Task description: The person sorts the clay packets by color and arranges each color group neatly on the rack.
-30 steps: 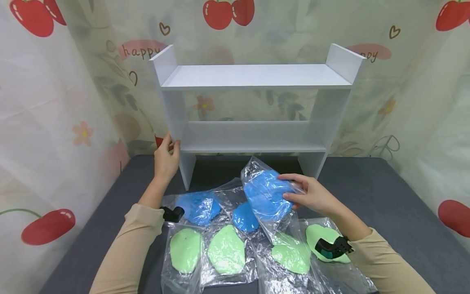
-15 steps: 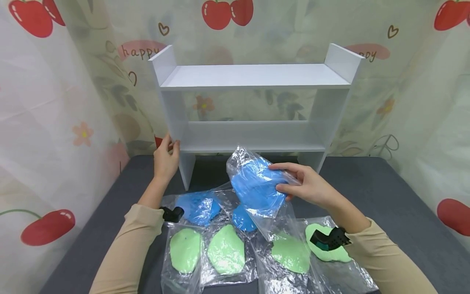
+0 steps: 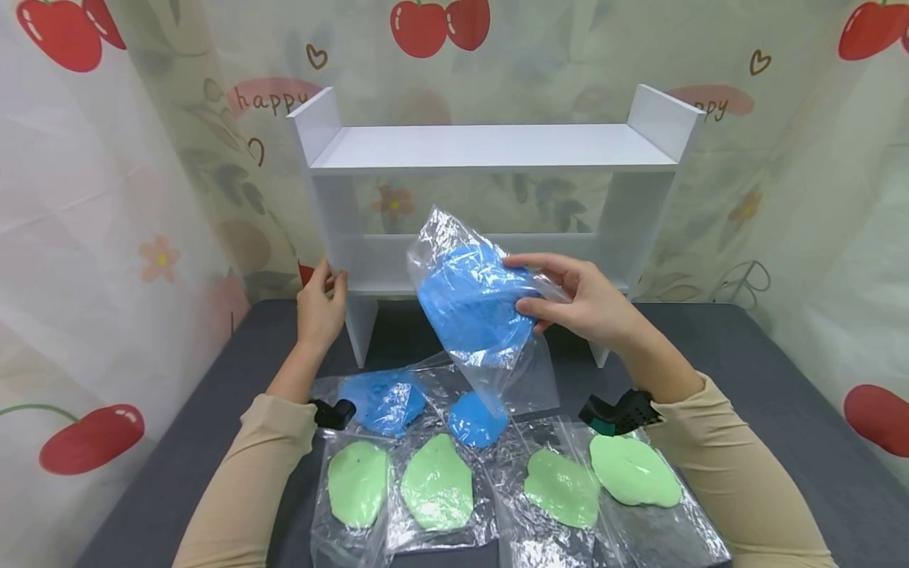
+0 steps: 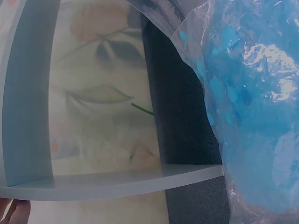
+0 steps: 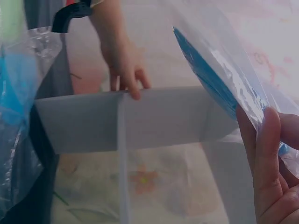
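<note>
My right hand [image 3: 578, 296] pinches a clear plastic bag [image 3: 472, 296] between thumb and fingers. Inside the bag is a flat, soft-edged blue piece; the bag is raised, tilted, in front of the middle board of a white shelf unit [image 3: 497, 147]. In the right wrist view the bag [image 5: 219, 74] shows edge-on above the fingers. My left hand [image 3: 319, 312] touches the outer face of the unit's left side panel, the thumb at its front edge. Only fingertips [image 4: 18, 212] of it show in the left wrist view.
On the dark table [image 3: 710, 363] before the unit lie clear bags with a blue piece [image 3: 383, 401] at left and a round blue piece [image 3: 476, 420]. Nearer are bagged green pieces [image 3: 436, 481] in a row. Patterned cloth [image 3: 497, 47] hangs behind and at both sides.
My right hand has lifted the bag with the blue piece up and leftward, from over the bags to in front of the middle board. The left hand has stayed at the side panel.
</note>
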Action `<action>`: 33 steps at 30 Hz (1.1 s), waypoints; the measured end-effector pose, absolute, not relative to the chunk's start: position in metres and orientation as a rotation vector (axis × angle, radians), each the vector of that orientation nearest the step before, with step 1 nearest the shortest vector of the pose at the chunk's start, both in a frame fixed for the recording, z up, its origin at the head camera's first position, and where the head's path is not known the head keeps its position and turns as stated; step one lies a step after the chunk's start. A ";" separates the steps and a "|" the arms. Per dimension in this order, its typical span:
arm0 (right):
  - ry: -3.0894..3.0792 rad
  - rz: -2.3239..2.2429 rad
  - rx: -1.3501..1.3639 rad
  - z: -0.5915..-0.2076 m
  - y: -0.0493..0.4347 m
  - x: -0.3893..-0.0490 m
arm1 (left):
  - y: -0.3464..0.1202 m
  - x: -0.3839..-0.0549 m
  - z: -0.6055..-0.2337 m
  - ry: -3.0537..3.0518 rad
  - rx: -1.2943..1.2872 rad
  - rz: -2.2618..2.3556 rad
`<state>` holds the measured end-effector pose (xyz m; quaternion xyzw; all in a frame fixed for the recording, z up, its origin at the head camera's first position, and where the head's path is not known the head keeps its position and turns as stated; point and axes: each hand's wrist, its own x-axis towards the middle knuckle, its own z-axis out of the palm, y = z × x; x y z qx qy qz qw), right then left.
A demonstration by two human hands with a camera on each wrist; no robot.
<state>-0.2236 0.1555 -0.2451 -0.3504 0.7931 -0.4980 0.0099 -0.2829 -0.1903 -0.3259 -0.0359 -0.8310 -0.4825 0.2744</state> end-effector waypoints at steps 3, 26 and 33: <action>2.468 -1.625 -1.066 -0.232 0.147 -0.229 | -0.190 -0.283 -0.326 -2.238 -0.093 -1.293; 2.108 -2.266 -0.745 -0.152 0.058 -0.277 | -0.191 -0.285 -0.326 -2.212 -0.084 -1.298; 2.031 -2.313 -0.618 -0.143 0.033 -0.291 | -0.192 -0.284 -0.327 -2.220 -0.099 -1.289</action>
